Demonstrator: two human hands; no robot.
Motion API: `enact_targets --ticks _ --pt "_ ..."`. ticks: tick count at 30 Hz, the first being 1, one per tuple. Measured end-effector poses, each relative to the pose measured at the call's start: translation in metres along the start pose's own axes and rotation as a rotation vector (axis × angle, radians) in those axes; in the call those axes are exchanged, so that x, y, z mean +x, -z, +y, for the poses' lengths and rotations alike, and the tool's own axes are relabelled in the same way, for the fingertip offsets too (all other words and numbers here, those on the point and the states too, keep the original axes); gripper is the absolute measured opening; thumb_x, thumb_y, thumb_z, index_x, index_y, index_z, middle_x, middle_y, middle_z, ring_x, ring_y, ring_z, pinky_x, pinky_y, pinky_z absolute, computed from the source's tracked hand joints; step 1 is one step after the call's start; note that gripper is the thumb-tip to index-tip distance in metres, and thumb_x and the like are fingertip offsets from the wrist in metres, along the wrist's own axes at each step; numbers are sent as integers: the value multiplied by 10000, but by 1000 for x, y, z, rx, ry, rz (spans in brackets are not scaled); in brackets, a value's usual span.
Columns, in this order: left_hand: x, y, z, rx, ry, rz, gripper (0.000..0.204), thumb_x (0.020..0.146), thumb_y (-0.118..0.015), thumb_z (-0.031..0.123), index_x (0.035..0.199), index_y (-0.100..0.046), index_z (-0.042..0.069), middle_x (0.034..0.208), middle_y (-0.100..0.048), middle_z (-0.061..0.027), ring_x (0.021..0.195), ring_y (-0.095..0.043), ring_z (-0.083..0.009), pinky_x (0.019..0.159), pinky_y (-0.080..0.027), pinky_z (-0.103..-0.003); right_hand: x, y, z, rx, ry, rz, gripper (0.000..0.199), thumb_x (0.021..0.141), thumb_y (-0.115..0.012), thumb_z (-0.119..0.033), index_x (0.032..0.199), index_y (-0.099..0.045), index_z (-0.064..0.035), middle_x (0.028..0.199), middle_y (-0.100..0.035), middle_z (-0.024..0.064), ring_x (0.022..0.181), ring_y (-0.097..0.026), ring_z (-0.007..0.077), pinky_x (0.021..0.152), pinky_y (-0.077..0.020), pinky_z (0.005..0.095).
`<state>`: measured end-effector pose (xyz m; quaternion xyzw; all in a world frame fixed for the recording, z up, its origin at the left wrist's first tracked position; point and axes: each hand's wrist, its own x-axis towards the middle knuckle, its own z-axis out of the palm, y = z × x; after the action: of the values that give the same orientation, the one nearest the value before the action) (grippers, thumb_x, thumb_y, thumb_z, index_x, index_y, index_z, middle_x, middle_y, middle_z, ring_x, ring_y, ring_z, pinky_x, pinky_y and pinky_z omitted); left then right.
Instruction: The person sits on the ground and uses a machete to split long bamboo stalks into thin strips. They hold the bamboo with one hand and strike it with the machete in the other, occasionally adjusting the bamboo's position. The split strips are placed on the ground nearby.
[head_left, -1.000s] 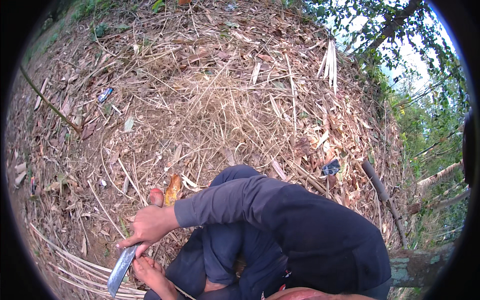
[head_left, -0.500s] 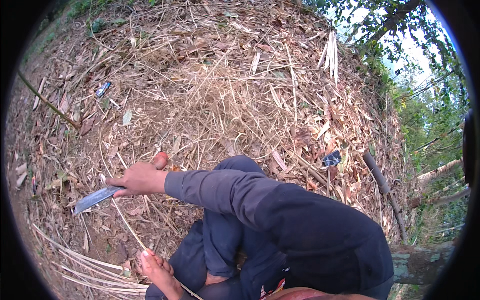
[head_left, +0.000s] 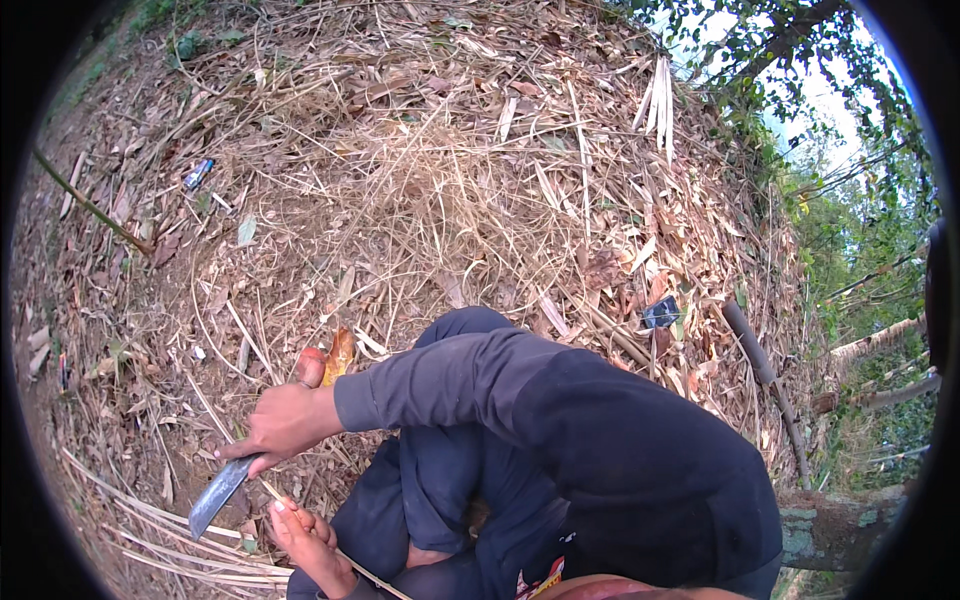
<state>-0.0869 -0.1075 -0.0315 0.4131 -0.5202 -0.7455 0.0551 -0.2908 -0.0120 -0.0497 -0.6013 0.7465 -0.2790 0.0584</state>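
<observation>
My right hand (head_left: 288,425), its arm reaching across from the right, is closed round a knife. The knife's dark blade (head_left: 218,496) points down and left, while the reddish butt of its handle (head_left: 311,366) sticks out behind the hand. Close below, my left hand (head_left: 308,543) pinches a thin pale strip (head_left: 372,576) that looks like split bamboo. The strip runs up and left beneath the blade and past my right hand. Whether the edge touches the strip is hidden by my right fingers.
Several pale strips (head_left: 150,515) lie at the lower left, close to my left hand. My bent legs (head_left: 440,480) in dark trousers are beside the hands. Dry leaves and shavings cover the ground. A thick stick (head_left: 750,345) lies at the right, near a dark blue scrap (head_left: 661,312).
My right hand and the knife have moved down along the strip, closer to my left hand. The blade now points more steeply downward. My left hand has shifted only slightly.
</observation>
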Motion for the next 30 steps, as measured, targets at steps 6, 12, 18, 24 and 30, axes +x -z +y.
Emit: enact_targets --ticks 6,12,18,24,30 --pt "-10 -2 5 -8 1 -104 230 1060 -434 319 955 -478 120 591 -282 71 394 -193 -16 334 -112 -203 14 25 69 206 -541 250 487 1028 -384 -467 1397 -467 -160 637 -602 145 591 -638 357 561 -521 486" --pt "4 4 5 -130 36 -124 219 1065 -424 303 975 -488 114 620 -314 63 399 -217 -17 328 -128 -195 14 28 6 271 -410 119 493 1023 -417 -456 1431 -455 -181 611 -570 154 543 -599 348 550 -494 473" --pt "5 1 4 -76 66 -111 247 1059 -428 342 951 -475 125 600 -299 64 394 -205 -16 327 -137 -200 -12 -8 -23 143 20 -36 482 1001 -450 -504 1379 -533 -217 544 -523 127 506 -585 333 492 -468 483" --pt "-9 -7 2 -48 90 -185 253 1064 -410 338 926 -457 131 585 -268 69 392 -194 -18 332 -129 -208 17 1 61 117 -446 153 488 1015 -423 -496 1429 -483 -243 580 -558 120 506 -593 307 506 -477 472" --pt "-1 -6 26 -87 13 -183 268 1070 -396 350 938 -462 127 607 -297 64 398 -215 -20 343 -143 -204 4 16 -3 218 -304 -64 456 1000 -463 -463 1380 -536 -222 649 -611 174 610 -643 357 591 -521 484"
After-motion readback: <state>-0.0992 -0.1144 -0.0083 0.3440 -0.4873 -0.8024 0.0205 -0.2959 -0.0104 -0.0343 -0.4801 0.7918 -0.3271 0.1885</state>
